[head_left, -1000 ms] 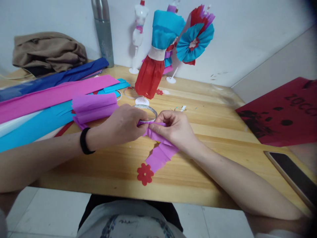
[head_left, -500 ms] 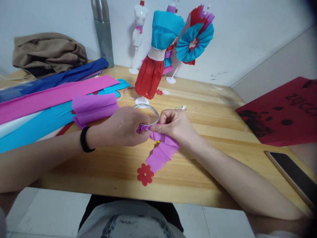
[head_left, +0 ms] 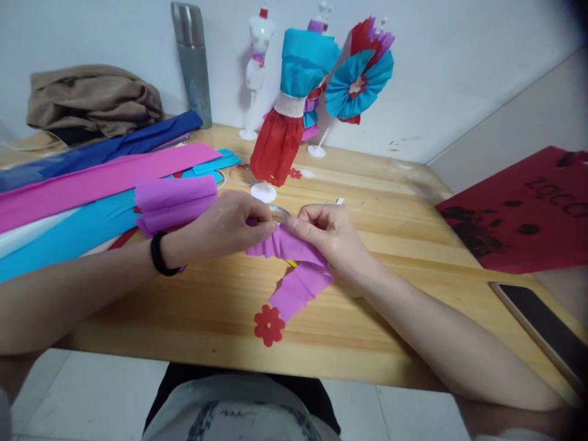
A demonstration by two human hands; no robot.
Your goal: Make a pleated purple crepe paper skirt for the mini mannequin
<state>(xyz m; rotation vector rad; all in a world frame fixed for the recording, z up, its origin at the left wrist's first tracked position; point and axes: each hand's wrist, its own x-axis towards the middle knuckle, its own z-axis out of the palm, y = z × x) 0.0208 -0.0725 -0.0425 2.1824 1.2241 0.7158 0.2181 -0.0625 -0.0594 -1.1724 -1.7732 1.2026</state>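
Both hands meet over the table around a purple crepe paper strip [head_left: 294, 245]. My left hand [head_left: 239, 223] pinches the strip's gathered upper edge. Close beside it, my right hand [head_left: 326, 229] grips the same edge between thumb and fingers. A silvery ring [head_left: 279, 211] shows partly behind the fingertips; the rest of it is hidden. The strip hangs in small pleats and folds down toward a red paper flower [head_left: 269, 325] lying flat on the wood. A bit of something yellow [head_left: 291, 263] peeks out under the strip.
Folded crepe papers, pink [head_left: 110, 177] and blue [head_left: 68, 236], lie at the left with a purple roll [head_left: 177, 199]. Behind stand a bottle [head_left: 193, 67], a dressed mannequin [head_left: 278, 141] and a paper-flower figure [head_left: 358, 86]. A red bag [head_left: 519, 214] and phone [head_left: 537, 324] are right.
My left hand has turned and risen slightly, its fingertips now on the paper's upper edge. The ring has tipped lower behind the hands, and more of the pleated strip shows.
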